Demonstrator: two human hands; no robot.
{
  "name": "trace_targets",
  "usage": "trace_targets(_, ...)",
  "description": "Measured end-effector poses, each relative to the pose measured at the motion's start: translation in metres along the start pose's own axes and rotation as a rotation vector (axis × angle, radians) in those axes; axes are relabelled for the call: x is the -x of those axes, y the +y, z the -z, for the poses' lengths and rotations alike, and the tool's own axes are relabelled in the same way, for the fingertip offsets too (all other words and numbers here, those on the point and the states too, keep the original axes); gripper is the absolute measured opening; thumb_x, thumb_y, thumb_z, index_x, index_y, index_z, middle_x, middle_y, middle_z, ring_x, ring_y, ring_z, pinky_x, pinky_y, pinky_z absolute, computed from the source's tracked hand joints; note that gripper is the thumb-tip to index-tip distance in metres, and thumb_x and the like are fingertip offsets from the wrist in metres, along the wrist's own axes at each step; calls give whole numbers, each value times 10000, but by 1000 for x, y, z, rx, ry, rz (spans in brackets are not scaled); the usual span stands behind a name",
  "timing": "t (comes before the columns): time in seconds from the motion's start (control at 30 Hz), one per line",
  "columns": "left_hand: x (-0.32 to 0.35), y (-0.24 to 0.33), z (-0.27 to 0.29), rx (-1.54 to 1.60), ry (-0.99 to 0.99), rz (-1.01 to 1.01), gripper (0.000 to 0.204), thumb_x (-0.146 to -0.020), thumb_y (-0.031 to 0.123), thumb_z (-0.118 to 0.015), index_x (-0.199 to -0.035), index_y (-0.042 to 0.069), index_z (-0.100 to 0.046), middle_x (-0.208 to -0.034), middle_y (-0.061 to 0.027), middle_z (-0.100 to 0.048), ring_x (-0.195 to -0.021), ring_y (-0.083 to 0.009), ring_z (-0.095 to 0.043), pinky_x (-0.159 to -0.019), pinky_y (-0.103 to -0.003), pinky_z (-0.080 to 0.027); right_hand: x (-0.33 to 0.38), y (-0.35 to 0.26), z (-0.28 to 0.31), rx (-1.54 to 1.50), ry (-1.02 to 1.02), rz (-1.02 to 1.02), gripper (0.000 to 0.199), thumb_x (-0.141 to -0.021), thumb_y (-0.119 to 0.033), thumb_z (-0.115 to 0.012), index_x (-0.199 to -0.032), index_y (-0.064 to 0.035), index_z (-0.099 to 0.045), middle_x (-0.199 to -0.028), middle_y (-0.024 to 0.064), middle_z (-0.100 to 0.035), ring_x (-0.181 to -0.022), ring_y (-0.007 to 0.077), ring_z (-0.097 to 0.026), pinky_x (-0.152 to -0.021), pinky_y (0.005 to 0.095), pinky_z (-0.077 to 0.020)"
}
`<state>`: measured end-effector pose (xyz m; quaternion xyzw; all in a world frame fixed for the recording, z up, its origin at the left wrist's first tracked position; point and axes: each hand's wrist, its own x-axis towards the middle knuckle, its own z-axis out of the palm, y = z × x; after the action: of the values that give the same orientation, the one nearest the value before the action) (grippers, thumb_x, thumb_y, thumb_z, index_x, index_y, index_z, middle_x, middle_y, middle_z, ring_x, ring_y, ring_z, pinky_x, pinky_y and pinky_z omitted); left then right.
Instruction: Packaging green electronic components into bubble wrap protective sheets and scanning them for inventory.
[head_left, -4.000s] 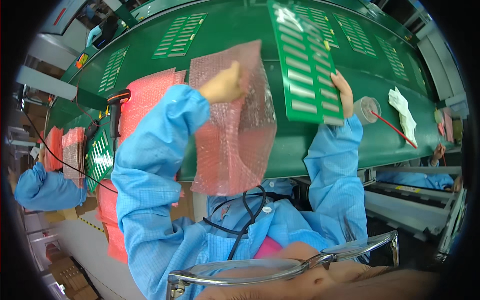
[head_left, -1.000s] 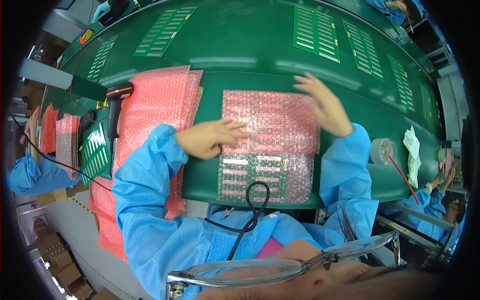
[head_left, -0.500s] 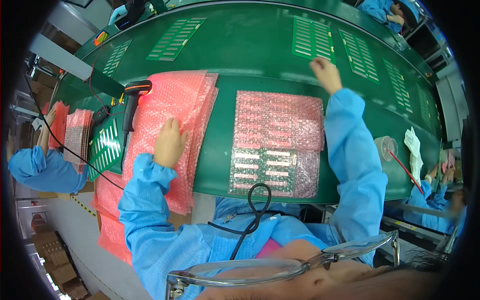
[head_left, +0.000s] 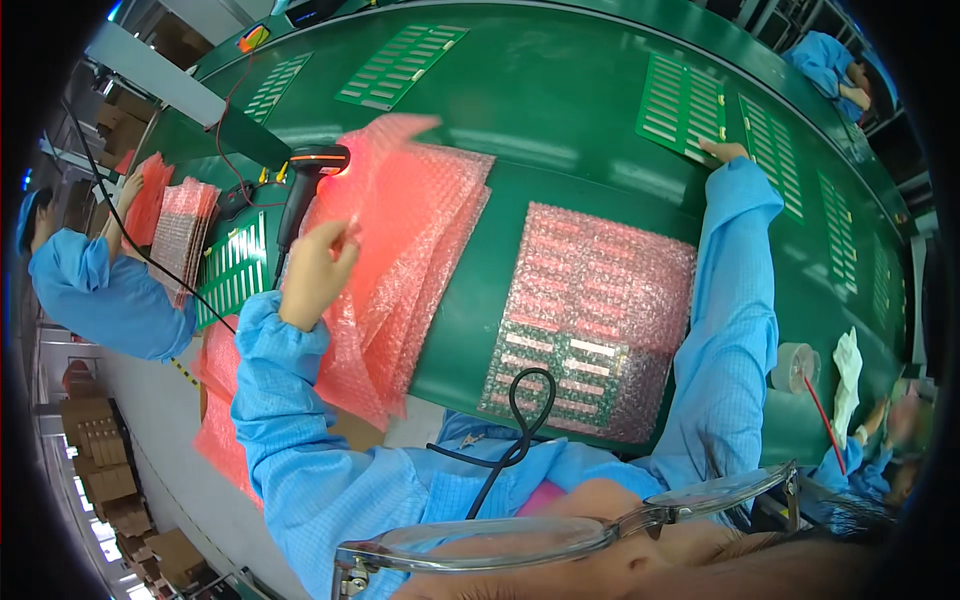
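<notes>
Pink bubble film with a silvery sheen covers the wrapped circuit board [head_left: 595, 320], which lies flat on the green table [head_left: 458, 360] in front of the worker. I take it as my landmark. Beyond it and to its right, the right hand [head_left: 722, 150] has its fingers at the near corner of a bare circuit board [head_left: 683, 105]; from here I cannot tell whether they grip it. If they hold only that corner, the panel could pivot or scrape the table.

Left of the wrapped board, the left hand [head_left: 318, 270] sits with fingers curled together over a stack of pink bubble-wrap sleeves [head_left: 430, 210]; whether film is pinched between them I cannot tell. The top sleeve's far corner is blurred and raised, so clinging layers might drag a second sleeve along. The barcode scanner [head_left: 296, 208], further left, could be knocked by loose film.

Over the wrapped board's near edge hangs a black cord loop [head_left: 519, 450], which might snag. The right sleeve [head_left: 735, 300], close along its right side, could nudge it askew.
</notes>
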<state>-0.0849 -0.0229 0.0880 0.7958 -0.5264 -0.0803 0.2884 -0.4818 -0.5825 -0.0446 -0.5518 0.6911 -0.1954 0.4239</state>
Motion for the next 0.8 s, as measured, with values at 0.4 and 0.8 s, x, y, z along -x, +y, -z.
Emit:
trace_targets(0.4, 21, 102, 99, 751, 167, -69, 170, -859, 89, -535, -1002, 2, -559, -891, 7, -573, -797, -52, -521, -713, -180, -391, 131, -51, 77, -578, -86, 573, 208, -783, -155, -646, -959, -73, -572, -879, 33, -595, -782, 148, -560, -641, 321, -445)
trace_targets(0.8, -91, -24, -24, 638, -267, -71, 269, -882, 138, -508, -1132, 37, -506, -982, 17, -559, -873, -77, -494, -781, -238, -400, 243, 6, 111, 185, -687, 785, 161, -773, -162, -627, -886, -85, -542, -801, -38, -496, -770, 63, -448, -701, 218, -369)
